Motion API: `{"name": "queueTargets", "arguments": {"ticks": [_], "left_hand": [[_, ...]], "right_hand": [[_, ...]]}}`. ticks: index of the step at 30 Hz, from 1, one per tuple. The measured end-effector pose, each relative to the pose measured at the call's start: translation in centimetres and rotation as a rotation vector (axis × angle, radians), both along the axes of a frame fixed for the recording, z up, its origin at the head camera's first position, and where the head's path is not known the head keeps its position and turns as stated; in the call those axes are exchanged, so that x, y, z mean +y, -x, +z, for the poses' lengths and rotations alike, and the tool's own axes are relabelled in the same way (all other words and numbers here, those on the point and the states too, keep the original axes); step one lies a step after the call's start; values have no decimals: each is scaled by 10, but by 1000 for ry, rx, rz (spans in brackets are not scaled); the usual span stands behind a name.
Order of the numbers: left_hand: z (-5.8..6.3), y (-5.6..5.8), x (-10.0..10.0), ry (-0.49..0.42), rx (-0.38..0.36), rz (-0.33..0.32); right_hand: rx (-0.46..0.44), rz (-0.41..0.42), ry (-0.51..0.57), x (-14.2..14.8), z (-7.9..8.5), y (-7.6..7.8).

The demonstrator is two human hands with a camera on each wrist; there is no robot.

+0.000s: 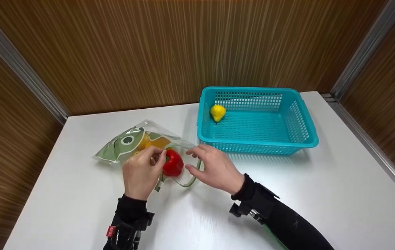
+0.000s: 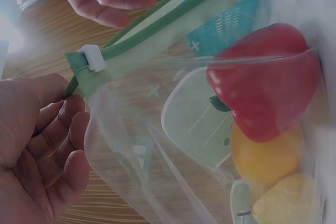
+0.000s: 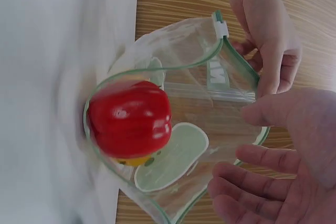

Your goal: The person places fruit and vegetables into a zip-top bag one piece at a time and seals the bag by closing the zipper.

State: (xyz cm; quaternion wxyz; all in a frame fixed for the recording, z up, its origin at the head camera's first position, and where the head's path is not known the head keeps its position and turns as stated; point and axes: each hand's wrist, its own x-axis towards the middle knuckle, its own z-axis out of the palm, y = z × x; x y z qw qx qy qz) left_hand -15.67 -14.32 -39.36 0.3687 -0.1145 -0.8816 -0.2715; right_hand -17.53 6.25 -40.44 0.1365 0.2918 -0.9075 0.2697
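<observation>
A clear zip bag [image 1: 114,148] with green fish-like print lies on the table, its green-edged mouth spread toward the right hand. My left hand [image 1: 141,172] pinches the green zip edge between thumb and fingers, beside the white slider [image 2: 93,57]. My right hand [image 1: 218,168] is at the other side of the mouth, fingers relaxed and apart, nothing held. Just inside the opening sits a red bell pepper [image 3: 131,119]. Behind it in the bag are an orange-yellow round fruit [image 2: 266,153] and a paler yellow fruit [image 2: 291,203], seen through the film.
A turquoise plastic basket [image 1: 258,143] stands at the back right of the white table [image 1: 62,194]. One yellow pear-shaped fruit [image 1: 217,113] lies at its left end. Wood-patterned panels [image 1: 141,52] rise behind and at both sides.
</observation>
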Motion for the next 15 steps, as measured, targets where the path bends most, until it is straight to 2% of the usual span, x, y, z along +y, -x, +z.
{"name": "queueTargets", "arguments": {"ticks": [15], "left_hand": [[-2, 0, -2, -12, -11, -3]], "right_hand": [[-32, -38, 104, 33, 3, 13]]}}
